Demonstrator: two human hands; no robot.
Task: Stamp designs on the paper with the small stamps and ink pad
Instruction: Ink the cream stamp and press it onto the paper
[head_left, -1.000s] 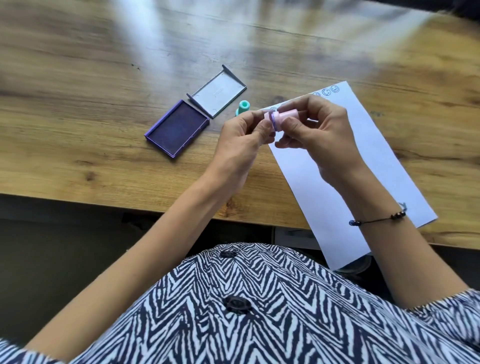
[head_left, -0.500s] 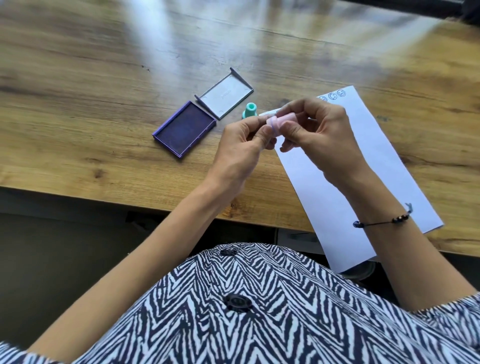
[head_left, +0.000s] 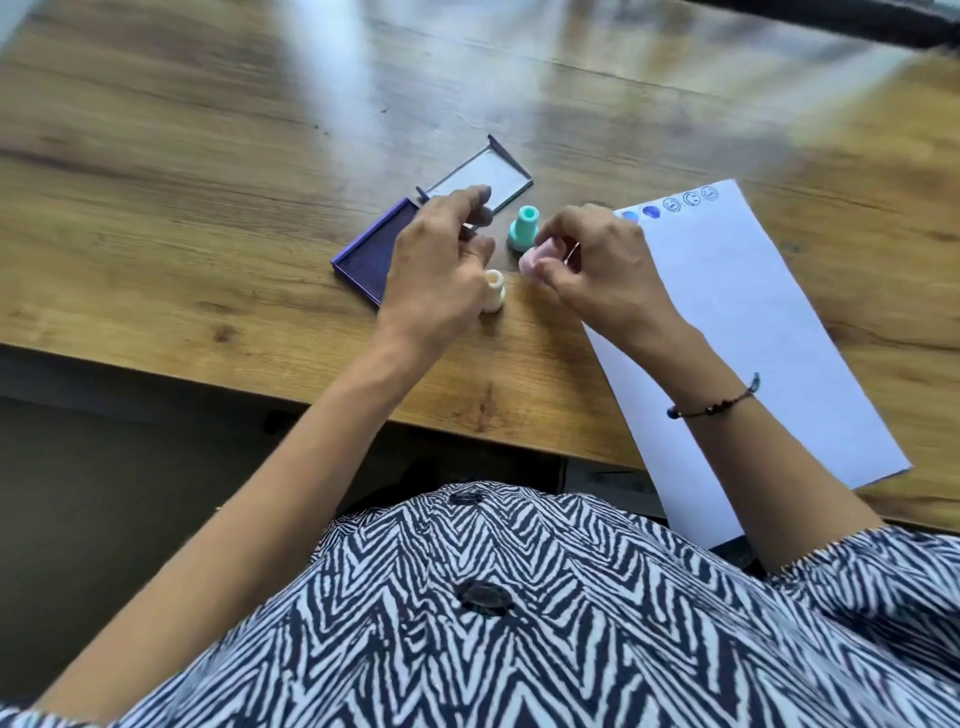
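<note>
My right hand pinches a small pink stamp just above the table, left of the white paper. The paper bears several blue stamp marks along its far edge. My left hand hovers with fingers spread over the open purple ink pad, hiding much of it. A teal stamp stands upright between my hands. A cream stamp stands upright by my left thumb, apart from it.
The ink pad's hinged lid lies open on the wooden table behind the pad. The paper overhangs the table's near edge. My patterned shirt fills the bottom of the view.
My hands have separated and dropped toward the table. The left hand let go of the pink stamp and moved left over the ink pad. The cream stamp now shows.
</note>
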